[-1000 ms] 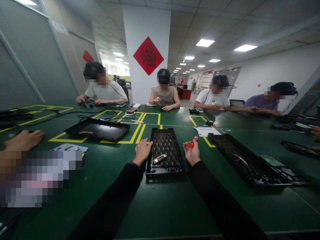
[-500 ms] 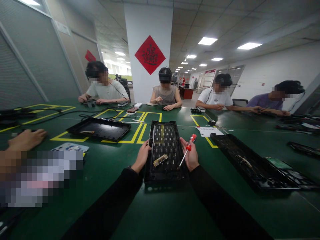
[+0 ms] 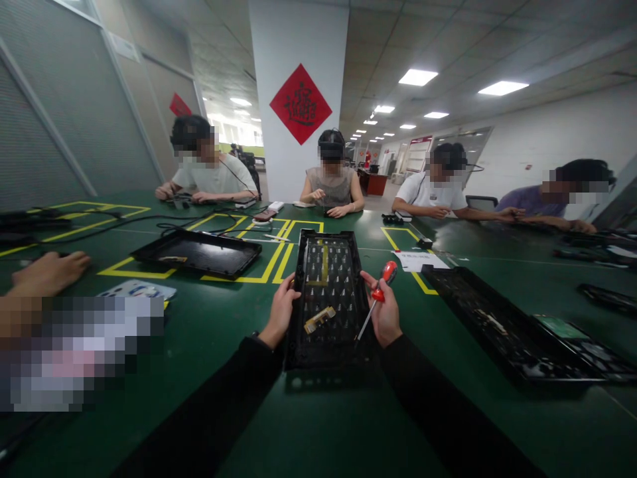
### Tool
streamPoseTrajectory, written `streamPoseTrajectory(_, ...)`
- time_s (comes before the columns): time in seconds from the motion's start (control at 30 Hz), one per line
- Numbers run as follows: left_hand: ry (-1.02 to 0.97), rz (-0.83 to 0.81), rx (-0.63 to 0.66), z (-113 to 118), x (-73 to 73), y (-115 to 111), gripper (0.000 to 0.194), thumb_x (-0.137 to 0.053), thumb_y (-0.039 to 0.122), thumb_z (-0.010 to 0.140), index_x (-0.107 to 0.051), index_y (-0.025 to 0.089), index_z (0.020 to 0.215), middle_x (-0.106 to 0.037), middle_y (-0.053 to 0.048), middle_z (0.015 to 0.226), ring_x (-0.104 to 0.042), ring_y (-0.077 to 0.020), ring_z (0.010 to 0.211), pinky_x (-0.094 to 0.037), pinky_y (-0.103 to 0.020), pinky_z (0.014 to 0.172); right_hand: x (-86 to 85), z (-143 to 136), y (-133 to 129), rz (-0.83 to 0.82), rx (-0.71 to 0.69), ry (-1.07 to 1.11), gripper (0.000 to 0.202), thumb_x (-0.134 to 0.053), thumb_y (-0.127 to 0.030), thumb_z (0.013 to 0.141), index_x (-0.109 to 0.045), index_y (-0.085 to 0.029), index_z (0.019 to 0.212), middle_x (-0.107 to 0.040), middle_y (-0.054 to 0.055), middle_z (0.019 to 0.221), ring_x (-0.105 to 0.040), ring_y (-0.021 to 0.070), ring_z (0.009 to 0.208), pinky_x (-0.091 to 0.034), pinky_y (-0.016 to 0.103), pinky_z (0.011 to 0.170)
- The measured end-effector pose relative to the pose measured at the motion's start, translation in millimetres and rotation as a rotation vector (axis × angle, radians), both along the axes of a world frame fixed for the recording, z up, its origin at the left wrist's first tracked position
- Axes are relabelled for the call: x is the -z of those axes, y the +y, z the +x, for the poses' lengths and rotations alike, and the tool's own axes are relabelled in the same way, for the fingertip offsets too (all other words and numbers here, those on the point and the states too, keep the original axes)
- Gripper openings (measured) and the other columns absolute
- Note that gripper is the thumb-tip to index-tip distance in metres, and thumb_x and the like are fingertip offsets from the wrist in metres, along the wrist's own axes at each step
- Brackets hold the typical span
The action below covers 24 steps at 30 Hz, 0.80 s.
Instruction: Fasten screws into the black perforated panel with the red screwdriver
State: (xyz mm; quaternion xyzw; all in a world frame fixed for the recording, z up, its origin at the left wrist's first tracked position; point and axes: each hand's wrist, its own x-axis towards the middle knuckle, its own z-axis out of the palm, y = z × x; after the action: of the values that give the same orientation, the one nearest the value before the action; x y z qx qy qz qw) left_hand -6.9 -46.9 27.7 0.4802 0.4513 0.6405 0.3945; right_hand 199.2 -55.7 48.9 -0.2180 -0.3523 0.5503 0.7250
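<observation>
A black rectangular plastic casing with a raised rim and rows of holes is held between my hands over the green table. My left hand grips its left edge, thumb on the rim. On the opposite side, my right hand touches the casing's right edge and holds a red-handled screwdriver, whose shaft slants down to the left across the casing. Inside the casing lies a small tan circuit board.
Another black casing lies at the back left, and a long black casing stretches along the right beside a green circuit board. A co-worker's hand rests at the left. Several people sit across the table.
The far end of the casing has come up slightly in view. My hands keep their hold on the casing and the screwdriver.
</observation>
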Motion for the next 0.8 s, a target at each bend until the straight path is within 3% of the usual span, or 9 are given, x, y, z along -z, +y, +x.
streamPoseTrajectory(0.17,-0.03,-0.002,0.029,-1.3,3.8,3.4,0.052,-0.045,0.016,0.065,-0.05,0.014,0.117,-0.056,-0.006,0.117,-0.05,-0.0218,0.109,-0.039,-0.033,0.094,1.3,0.8,2.8,0.004,0.049,-0.078,0.026,-0.046,-0.035,0.08,-0.046,-0.018,0.061,-0.063,0.005,0.102,-0.054,0.0174,0.098,-0.043,0.031,0.084)
streamPoseTrajectory(0.27,-0.057,0.0,0.053,-1.6,6.4,4.9,0.053,-0.045,0.017,0.066,-0.049,0.015,0.118,-0.055,-0.006,0.119,-0.05,-0.0216,0.109,-0.039,-0.033,0.095,-0.7,4.2,4.5,0.01,0.196,-0.175,0.026,-0.046,-0.037,0.081,-0.047,-0.018,0.063,-0.061,0.002,0.08,-0.055,0.0121,0.073,-0.044,0.023,0.064)
streamPoseTrajectory(0.33,-0.056,0.007,0.062,-1.6,7.1,5.3,0.053,-0.045,0.018,0.066,-0.048,0.016,0.119,-0.055,-0.005,0.119,-0.05,-0.0217,0.109,-0.039,-0.034,0.095,-4.8,6.5,3.2,0.026,0.256,-0.237,0.026,-0.046,-0.038,0.082,-0.047,-0.018,0.065,-0.05,-0.003,0.061,-0.045,0.0079,0.052,-0.036,0.019,0.048)
streamPoseTrajectory(0.4,-0.043,0.017,0.062,-1.5,7.4,5.5,0.053,-0.045,0.018,0.067,-0.048,0.016,0.12,-0.054,-0.005,0.12,-0.049,-0.0218,0.11,-0.038,-0.034,0.096,-10.4,7.0,-1.2,0.042,0.218,-0.293,0.023,-0.047,-0.039,0.082,-0.048,-0.019,0.071,-0.039,-0.006,0.054,-0.034,0.006,0.042,-0.026,0.018,0.04)
streamPoseTrajectory(0.5,-0.037,0.014,0.051,-1.5,7.3,5.3,0.054,-0.045,0.018,0.067,-0.048,0.016,0.121,-0.054,-0.005,0.12,-0.05,-0.0221,0.11,-0.039,-0.035,0.095,-18.4,2.8,-11.8,0.067,0.126,-0.44,0.018,-0.05,-0.037,0.081,-0.049,-0.019,0.078,-0.041,-0.006,0.056,-0.034,0.0057,0.042,-0.024,0.018,0.039)
streamPoseTrajectory(0.63,-0.025,-0.003,0.045,-1.2,5.0,3.9,0.053,-0.045,0.017,0.067,-0.049,0.016,0.119,-0.057,-0.005,0.115,-0.052,-0.0223,0.105,-0.042,-0.034,0.091,-23.7,-6.5,-24.5,0.156,0.067,-0.678,0.017,-0.051,-0.034,0.081,-0.051,-0.018,0.078,-0.048,-0.004,0.059,-0.043,0.0075,0.048,-0.033,0.02,0.047)
streamPoseTrajectory(0.8,0.006,-0.032,0.027,-0.3,1.8,1.8,0.053,-0.044,0.017,0.066,-0.049,0.015,0.119,-0.058,-0.005,0.113,-0.054,-0.0208,0.101,-0.043,-0.032,0.088,-25.0,-11.5,-29.9,0.226,0.011,-0.816,0.016,-0.052,-0.032,0.08,-0.053,-0.017,0.078,-0.052,-0.003,0.064,-0.051,0.0107,0.056,-0.041,0.024,0.057)
